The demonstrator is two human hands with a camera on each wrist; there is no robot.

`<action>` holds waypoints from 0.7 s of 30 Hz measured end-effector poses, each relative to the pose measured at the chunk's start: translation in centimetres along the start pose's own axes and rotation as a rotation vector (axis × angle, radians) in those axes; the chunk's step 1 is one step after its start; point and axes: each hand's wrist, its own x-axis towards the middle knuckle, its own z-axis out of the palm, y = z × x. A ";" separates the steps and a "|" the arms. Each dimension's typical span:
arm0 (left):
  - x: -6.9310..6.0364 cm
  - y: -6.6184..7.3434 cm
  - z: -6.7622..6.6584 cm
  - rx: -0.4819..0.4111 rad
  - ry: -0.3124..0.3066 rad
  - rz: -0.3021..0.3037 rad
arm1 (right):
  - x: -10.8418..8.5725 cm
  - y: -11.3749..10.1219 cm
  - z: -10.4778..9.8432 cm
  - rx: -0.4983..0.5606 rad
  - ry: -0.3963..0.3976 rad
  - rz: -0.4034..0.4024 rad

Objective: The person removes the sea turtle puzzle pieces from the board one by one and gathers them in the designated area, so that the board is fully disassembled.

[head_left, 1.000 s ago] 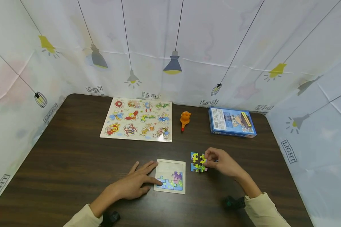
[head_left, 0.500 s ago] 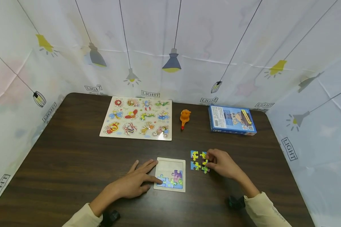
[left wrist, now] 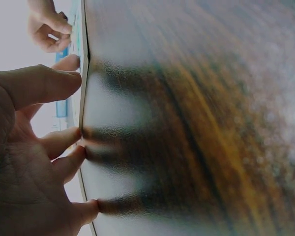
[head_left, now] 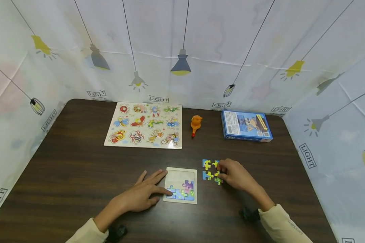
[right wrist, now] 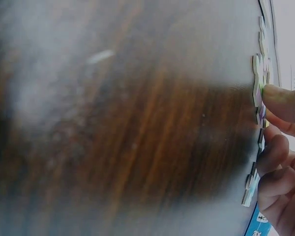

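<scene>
My left hand point(head_left: 140, 195) lies spread with its fingers extended, its fingertips on the left side of a square wooden puzzle tray point(head_left: 195, 185). Its index finger touches the blue jigsaw piece point(head_left: 171, 193) in the tray's lower left corner. Several joined blue and purple pieces point(head_left: 188, 186) fill the tray's lower part. To the right of the tray, my right hand point(head_left: 235, 173) pinches a jigsaw piece point(right wrist: 257, 91) between thumb and fingers, low over the table; the fingers partly hide it. Loose yellow, green and blue pieces point(head_left: 206, 164) lie beside those fingers.
A peg puzzle board point(head_left: 143, 125) with insect pictures lies at the back left of the dark wooden table point(head_left: 79, 162). Behind the loose pieces are an orange toy point(head_left: 196, 125) and a blue box point(head_left: 246, 125). A printed curtain point(head_left: 158, 67) hangs along the back edge.
My right hand has shifted slightly among the loose pieces, and the lower right ones now sit a little apart from the left ones. My left hand stays on the tray.
</scene>
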 end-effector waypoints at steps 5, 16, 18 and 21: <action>0.0 0.1 0.0 0.000 -0.002 -0.006 | -0.1 -0.2 0.1 -0.036 0.014 0.011; 0.0 0.2 0.0 -0.005 -0.002 -0.010 | -0.6 -2.1 0.1 -0.147 0.143 -0.033; 0.0 0.2 0.0 -0.001 -0.004 -0.013 | -0.4 -3.0 0.5 -0.172 0.144 -0.097; 0.1 0.1 0.0 0.001 -0.007 -0.016 | 0.1 -4.4 1.3 -0.199 0.090 -0.221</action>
